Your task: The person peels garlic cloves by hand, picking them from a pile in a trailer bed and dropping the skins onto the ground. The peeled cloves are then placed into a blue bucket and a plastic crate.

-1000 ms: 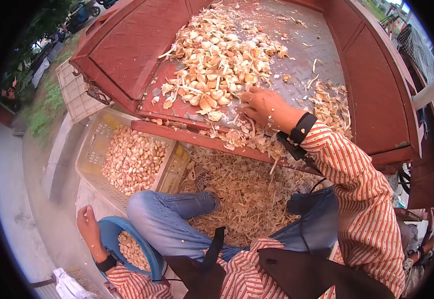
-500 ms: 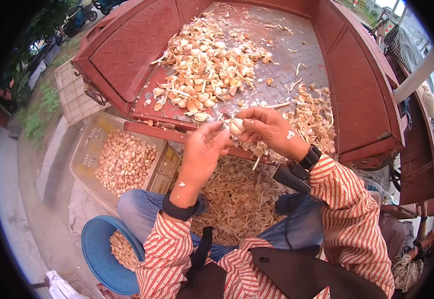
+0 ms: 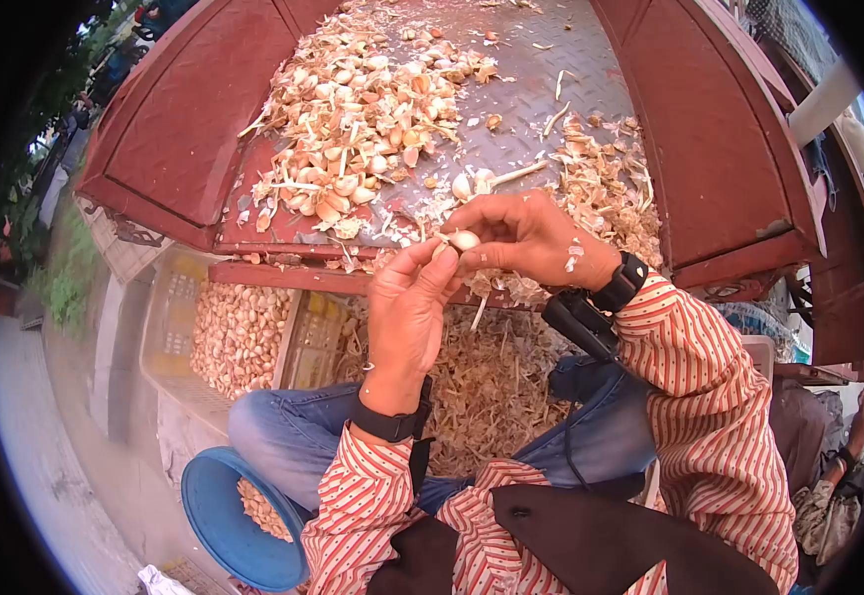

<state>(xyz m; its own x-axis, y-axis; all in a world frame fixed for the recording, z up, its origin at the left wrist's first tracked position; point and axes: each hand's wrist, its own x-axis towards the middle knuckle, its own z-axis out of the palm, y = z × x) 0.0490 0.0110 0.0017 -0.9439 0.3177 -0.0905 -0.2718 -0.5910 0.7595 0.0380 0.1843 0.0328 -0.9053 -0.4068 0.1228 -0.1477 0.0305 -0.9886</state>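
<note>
A pale garlic clove (image 3: 464, 240) sits between the fingertips of both hands, just above the near edge of the red metal cart bed (image 3: 541, 84). My right hand (image 3: 536, 238) pinches it from the right with thumb and fingers. From the left, the thumb and forefinger of my left hand (image 3: 407, 302) close on its near end. Fingers cover part of the clove. Right behind my right hand, a garlic bulb (image 3: 463, 185) with a long dry stem lies on the bed. Bits of skin cling to my right wrist.
A heap of garlic cloves (image 3: 353, 119) covers the bed's left, with dry skins (image 3: 606, 188) at right. Below left stand a plastic crate (image 3: 169, 342) holding cloves and a blue bucket (image 3: 219, 526). Husks (image 3: 492, 397) litter the ground. Another person's arm (image 3: 854, 431) shows at far right.
The view has tilted and shifted, so the cart bed appears higher and more to the left. My fingertips have come closer together around the clove. The stemmed bulb behind my right hand now shows.
</note>
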